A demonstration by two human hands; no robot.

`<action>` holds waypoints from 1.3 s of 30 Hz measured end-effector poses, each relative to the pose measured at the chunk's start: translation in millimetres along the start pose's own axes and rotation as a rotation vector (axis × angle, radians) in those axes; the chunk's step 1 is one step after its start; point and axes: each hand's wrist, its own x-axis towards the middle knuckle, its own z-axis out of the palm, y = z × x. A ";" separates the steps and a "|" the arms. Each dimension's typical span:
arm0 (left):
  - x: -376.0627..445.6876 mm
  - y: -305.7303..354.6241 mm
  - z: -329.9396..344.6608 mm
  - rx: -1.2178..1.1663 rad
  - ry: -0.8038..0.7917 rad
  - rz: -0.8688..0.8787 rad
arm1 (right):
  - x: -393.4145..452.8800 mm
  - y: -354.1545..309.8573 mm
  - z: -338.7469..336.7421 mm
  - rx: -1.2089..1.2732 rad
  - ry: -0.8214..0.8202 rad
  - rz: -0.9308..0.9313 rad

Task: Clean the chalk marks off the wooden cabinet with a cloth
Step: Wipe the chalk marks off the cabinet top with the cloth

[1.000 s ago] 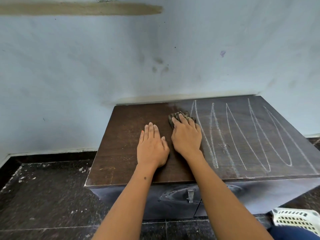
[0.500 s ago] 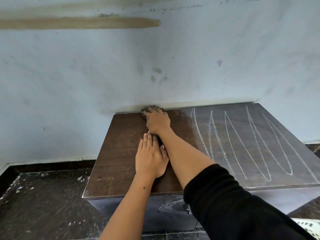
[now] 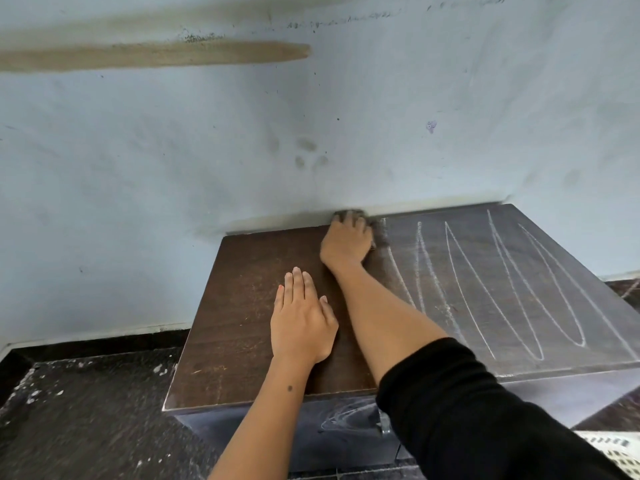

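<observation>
The wooden cabinet sits flush to the wall, its long axis running from nine to three o'clock, and looks heavy and rigid enough to take hard rubbing without budging; its left half is wiped bare while chalk marks loop from six towards twelve across the right half. The left hand lies flat on the bare wood, fingers straight and close together. At twelve o'clock on the back edge, the right hand presses down the cloth, fingers curled over it (a small, soft, crumpled wad with no clear axis, best held bunched under the palm).
</observation>
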 end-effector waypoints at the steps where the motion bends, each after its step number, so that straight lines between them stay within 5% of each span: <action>1: 0.8 -0.3 -0.4 0.001 -0.012 0.003 | -3.4 -11.7 3.6 0.015 -0.006 -0.097; 6: 1.1 -1.8 -1.6 -0.010 -0.035 -0.001 | -2.3 -13.4 0.9 0.071 -0.135 -0.399; 14: -4.8 3.7 -6.0 -0.017 0.016 0.009 | 17.6 75.8 -26.5 0.074 -0.107 -0.132; 19: -2.7 34.3 -6.8 -0.113 0.031 0.070 | 13.1 72.8 -26.8 0.018 -0.086 -0.022; 39: 6.0 48.5 7.2 -0.004 -0.086 0.058 | -23.5 87.4 -35.5 0.067 -0.145 -0.176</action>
